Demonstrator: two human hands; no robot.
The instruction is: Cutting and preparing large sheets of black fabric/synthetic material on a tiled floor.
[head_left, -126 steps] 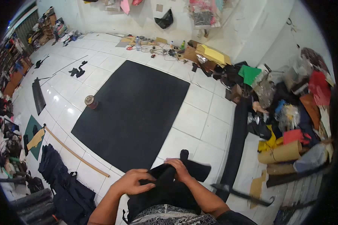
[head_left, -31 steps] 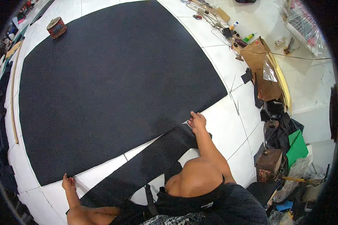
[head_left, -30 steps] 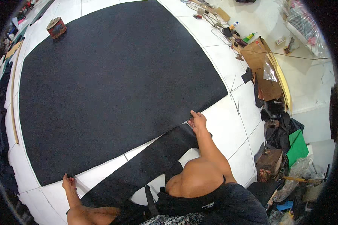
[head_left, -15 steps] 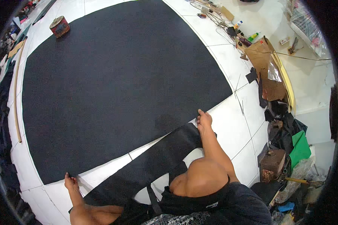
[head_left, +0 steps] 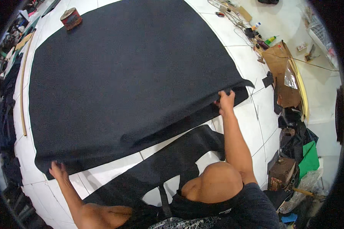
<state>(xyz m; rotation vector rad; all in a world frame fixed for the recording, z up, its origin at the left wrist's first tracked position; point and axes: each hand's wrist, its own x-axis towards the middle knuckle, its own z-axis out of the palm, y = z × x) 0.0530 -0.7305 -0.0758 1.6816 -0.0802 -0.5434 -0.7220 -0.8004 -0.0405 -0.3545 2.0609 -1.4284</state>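
A large black sheet (head_left: 130, 68) with a curved outline covers much of the white tiled floor. Its near edge is raised in a long roll, with a dark layer (head_left: 114, 162) showing underneath. My right hand (head_left: 226, 102) is closed on the raised edge near the sheet's right corner. At the left corner, my left hand (head_left: 59, 170) pinches the edge, its fingers slightly blurred. Between the sheet and my knees lies a smaller black piece (head_left: 153, 164) with cut-out openings, partly hidden by my right arm and knees.
A rusty red tin (head_left: 71, 19) stands on the sheet's far left. A long wooden stick (head_left: 25, 87) lies along the left side. Cables, bottles and cardboard (head_left: 281, 72) line the right, with a rusty block (head_left: 282, 171) and a green piece (head_left: 308, 158) nearer.
Both hands have moved forward, lifting the sheet's near edge from flat into a raised roll. The layer below has come into sight. The view has shifted slightly.
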